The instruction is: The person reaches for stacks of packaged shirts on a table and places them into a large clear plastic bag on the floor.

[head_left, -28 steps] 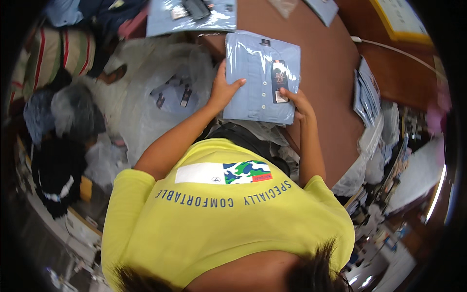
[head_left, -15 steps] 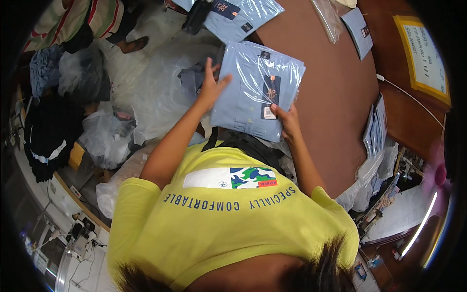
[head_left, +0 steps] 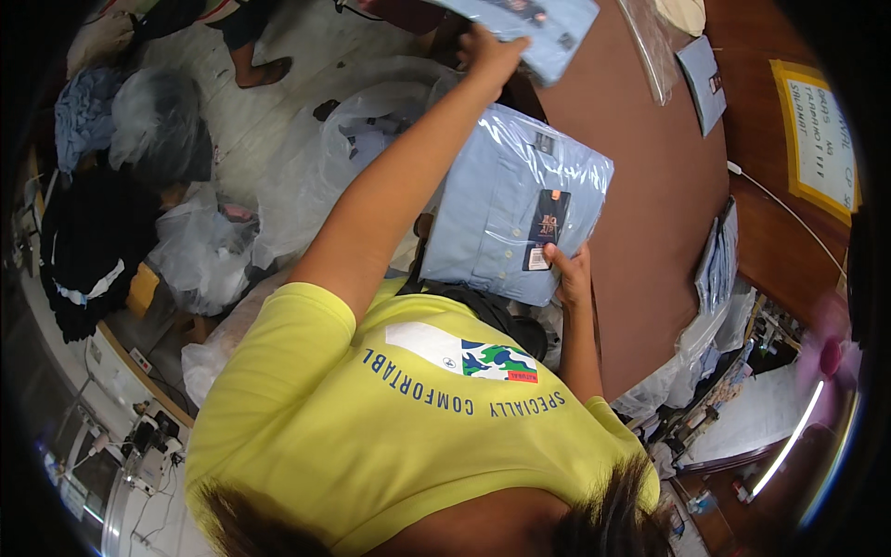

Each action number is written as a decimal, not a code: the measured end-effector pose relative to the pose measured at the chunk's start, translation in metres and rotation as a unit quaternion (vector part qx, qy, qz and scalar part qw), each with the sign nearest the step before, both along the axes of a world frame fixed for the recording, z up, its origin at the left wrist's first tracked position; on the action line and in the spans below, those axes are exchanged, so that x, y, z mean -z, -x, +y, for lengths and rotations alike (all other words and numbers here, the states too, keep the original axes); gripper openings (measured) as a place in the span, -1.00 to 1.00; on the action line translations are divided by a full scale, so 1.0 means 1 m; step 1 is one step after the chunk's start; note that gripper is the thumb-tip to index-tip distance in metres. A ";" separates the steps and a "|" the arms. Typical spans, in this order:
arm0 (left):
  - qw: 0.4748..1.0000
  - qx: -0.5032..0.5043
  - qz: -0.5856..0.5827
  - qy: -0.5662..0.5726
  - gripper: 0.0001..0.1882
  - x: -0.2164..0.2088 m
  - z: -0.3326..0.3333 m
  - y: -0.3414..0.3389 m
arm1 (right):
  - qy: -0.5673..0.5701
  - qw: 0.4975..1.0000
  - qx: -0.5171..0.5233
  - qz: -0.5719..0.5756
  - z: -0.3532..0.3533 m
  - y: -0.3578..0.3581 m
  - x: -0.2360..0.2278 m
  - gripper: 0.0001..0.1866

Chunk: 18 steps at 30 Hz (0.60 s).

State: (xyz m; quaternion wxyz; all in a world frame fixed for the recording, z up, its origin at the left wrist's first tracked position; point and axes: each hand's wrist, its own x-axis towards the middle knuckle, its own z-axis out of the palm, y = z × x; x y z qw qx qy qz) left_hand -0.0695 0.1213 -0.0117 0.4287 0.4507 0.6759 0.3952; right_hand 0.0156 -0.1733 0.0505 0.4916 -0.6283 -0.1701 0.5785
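My right hand (head_left: 573,275) grips the lower right edge of a light blue folded shirt (head_left: 478,218) in clear plastic, thumb on top beside its dark hang tag. The pack is tilted in front of my body, and its plastic shines. Stretched forward, my left hand (head_left: 492,61) is closed at the near left edge of another bagged blue shirt (head_left: 557,46) at the far end of the brown table. Some of its fingers are hidden, and that pack is cut off by the frame's top.
The brown tabletop (head_left: 650,204) lies to the right, with another bagged shirt (head_left: 703,85) and clear plastic sleeves (head_left: 647,51) on its far part. On the left floor are clear plastic bags (head_left: 200,255) and dark cloth (head_left: 88,237). Another person's leg (head_left: 246,51) stands far left.
My left hand has left the side of the near shirt pack and reached forward to the far one. That far pack has shifted right. My right hand keeps its hold.
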 end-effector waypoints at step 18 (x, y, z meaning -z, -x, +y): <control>0.948 0.197 0.249 0.016 -0.56 0.176 -0.083 0.263 | 0.159 0.986 0.029 -0.045 0.161 0.163 0.277 -0.43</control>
